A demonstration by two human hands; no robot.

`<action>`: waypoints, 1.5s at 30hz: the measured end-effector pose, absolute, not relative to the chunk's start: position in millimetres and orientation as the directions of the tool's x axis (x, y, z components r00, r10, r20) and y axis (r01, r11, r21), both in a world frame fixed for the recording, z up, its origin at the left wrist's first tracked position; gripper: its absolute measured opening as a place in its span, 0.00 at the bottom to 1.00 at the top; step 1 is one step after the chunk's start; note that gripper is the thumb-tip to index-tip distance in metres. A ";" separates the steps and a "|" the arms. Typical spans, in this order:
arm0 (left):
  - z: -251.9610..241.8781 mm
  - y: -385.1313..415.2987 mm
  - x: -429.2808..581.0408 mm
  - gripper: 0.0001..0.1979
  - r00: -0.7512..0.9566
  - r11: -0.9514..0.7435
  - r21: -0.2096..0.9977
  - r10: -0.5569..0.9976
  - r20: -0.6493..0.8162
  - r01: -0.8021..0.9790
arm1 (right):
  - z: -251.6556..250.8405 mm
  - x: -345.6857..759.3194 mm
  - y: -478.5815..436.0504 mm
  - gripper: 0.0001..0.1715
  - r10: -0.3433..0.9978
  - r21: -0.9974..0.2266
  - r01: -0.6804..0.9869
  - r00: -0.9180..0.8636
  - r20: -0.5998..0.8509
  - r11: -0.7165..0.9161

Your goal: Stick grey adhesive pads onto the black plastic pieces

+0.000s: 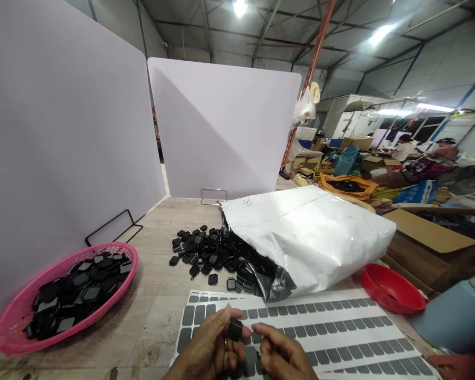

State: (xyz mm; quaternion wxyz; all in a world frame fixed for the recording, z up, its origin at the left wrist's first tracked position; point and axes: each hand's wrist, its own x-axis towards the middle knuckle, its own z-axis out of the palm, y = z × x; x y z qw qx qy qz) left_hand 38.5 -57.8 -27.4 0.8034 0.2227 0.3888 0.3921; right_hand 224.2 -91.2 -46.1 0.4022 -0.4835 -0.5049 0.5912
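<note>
Looks like you're working on just one piece right now: your left hand (pixel 216 342) is pinching a small black piece (pixel 235 329) between thumb and fingers, above the grey-patched sheets (pixel 332 316). Your right hand (pixel 285 352) is hovering just beside it, fingers curled and index pointing at the piece; can't tell if it's gripping anything tiny. I'm guessing you're in the fiddly handling step, so the next move is probably calling for a steady left pinch while your right fingertips are lining up with it. Position-wise, the piece is sitting at your left fingertips, just left of the right hand. Similar ones are lying in a loose pile (pixel 206 248) on the table (pixel 154 306), by the mouth of the white bag (pixel 312 237), and more are filling the pink basket (pixel 8 331) off to your left.
</note>
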 end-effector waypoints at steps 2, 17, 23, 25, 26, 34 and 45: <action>-23.3 -59.2 36.1 0.26 0.432 0.599 0.648 0.797 -0.423 -0.471 | -45.6 229.0 -91.5 0.30 0.986 -0.990 0.054 -0.095 -0.139 -0.134; -52.5 -60.0 44.8 0.23 0.559 0.540 0.711 0.791 -0.248 -0.449 | -56.9 211.3 -85.9 0.12 0.833 -0.633 0.576 -0.173 0.525 0.518; -53.1 -59.3 45.1 0.22 0.552 0.539 0.710 0.795 -0.252 -0.452 | -54.2 214.2 -87.0 0.12 0.841 -0.593 0.615 -0.250 0.479 0.520; -53.7 -60.3 45.7 0.21 0.543 0.534 0.715 0.800 -0.256 -0.451 | -55.4 214.3 -87.7 0.12 0.849 -0.594 0.623 -0.246 0.468 0.508; -54.7 -60.8 46.1 0.21 0.534 0.531 0.717 0.805 -0.259 -0.452 | -56.2 214.3 -87.9 0.12 0.852 -0.592 0.628 -0.254 0.458 0.505; -61.5 -61.8 47.1 0.21 0.499 0.518 0.733 0.820 -0.280 -0.441 | -74.3 212.4 -85.7 0.14 0.831 -0.536 0.669 -0.237 0.503 0.515; -50.5 -60.4 33.4 0.17 0.317 0.327 0.937 0.908 -0.275 -0.123 | -86.3 207.9 -83.0 0.14 0.796 -0.329 0.769 -0.360 0.486 0.548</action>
